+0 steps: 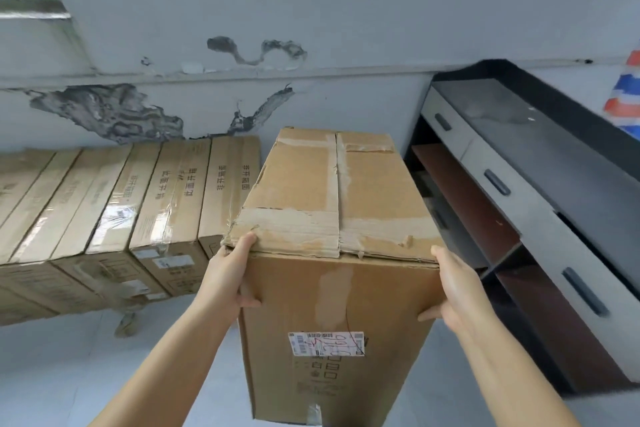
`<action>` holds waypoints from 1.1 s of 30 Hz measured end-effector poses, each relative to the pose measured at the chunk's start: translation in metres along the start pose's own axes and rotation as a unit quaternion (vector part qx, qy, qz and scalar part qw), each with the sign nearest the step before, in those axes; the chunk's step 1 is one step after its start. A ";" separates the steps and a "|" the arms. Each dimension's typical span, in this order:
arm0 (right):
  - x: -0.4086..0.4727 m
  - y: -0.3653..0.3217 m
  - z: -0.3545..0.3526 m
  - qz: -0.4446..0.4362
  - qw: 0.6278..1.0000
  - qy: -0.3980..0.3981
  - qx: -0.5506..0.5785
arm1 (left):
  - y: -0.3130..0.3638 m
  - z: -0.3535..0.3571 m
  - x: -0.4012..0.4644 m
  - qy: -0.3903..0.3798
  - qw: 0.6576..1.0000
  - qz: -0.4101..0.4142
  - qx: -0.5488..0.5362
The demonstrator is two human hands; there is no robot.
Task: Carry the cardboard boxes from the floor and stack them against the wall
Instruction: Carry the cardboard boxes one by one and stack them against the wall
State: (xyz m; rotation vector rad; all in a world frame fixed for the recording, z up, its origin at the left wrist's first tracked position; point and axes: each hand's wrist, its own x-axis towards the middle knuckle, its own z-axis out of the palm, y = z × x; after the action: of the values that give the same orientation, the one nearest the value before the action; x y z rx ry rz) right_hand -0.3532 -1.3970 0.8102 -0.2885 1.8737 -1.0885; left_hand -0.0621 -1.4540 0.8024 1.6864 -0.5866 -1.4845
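A row of smooth, tape-sealed cardboard boxes (114,215) is seen at the left, laid side by side against the peeling, stained wall (346,28). A strip of pale floor (69,357) lies open in front of them. In the middle, a tall, worn cardboard box (332,253) with torn paper tape and a barcode label (326,343) is held upright between both hands, just right of the row. Its upper left corner is gripped by the left hand (230,274), thumb on the front face. Its upper right edge is clasped by the right hand (453,284). At the right, a dark-topped cabinet (519,204) with grey drawer fronts stands close to the box.
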 end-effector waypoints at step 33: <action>0.403 -0.014 0.257 0.064 0.993 -0.081 -0.061 | -0.034 0.095 0.406 0.075 0.982 -0.160 -0.062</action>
State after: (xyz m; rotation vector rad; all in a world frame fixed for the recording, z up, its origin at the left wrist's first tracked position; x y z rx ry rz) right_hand -0.3710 -1.7863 0.5326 -0.3139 1.7899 -0.8410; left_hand -0.0764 -1.7742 0.5334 1.8355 -0.1422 -1.5605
